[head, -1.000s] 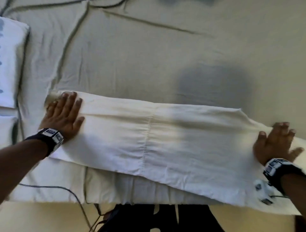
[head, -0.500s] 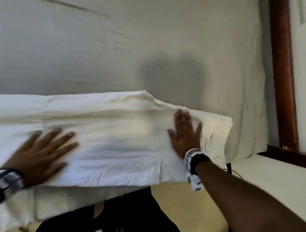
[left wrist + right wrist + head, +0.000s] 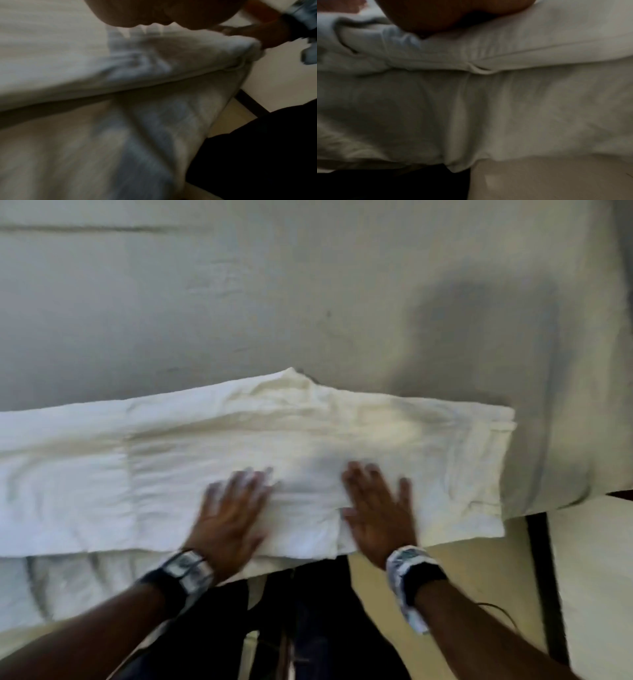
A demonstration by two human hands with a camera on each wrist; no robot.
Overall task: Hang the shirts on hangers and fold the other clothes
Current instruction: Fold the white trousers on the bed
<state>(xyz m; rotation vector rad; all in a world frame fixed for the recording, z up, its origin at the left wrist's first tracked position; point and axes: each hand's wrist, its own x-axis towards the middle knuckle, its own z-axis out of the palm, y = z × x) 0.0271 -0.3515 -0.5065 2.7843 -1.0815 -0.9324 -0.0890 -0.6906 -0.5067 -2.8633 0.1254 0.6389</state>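
Note:
A long white garment (image 3: 171, 460) folded into a band lies across the near edge of the bed, its right end squared off near the bed's corner. My left hand (image 3: 236, 508) lies flat on it with fingers spread, just left of the middle seam. My right hand (image 3: 376, 508) presses flat on the cloth beside it, a hand's width to the right. Both are blurred by motion. In the left wrist view the white cloth (image 3: 85, 60) fills the frame under the palm (image 3: 163, 12). The right wrist view shows the cloth's hem (image 3: 479, 69) below the palm (image 3: 445, 16).
The grey bed sheet (image 3: 308, 302) stretches away behind the garment. The bed's corner drops off at the right (image 3: 565, 474), with pale floor (image 3: 479, 577) and a dark post (image 3: 541, 577) beside it. My dark trousers (image 3: 291, 628) stand against the mattress side (image 3: 68, 587).
My view has swung right along the garment. The left hand has slid from the far left end to the middle, and the right hand has moved in from the right end beside it.

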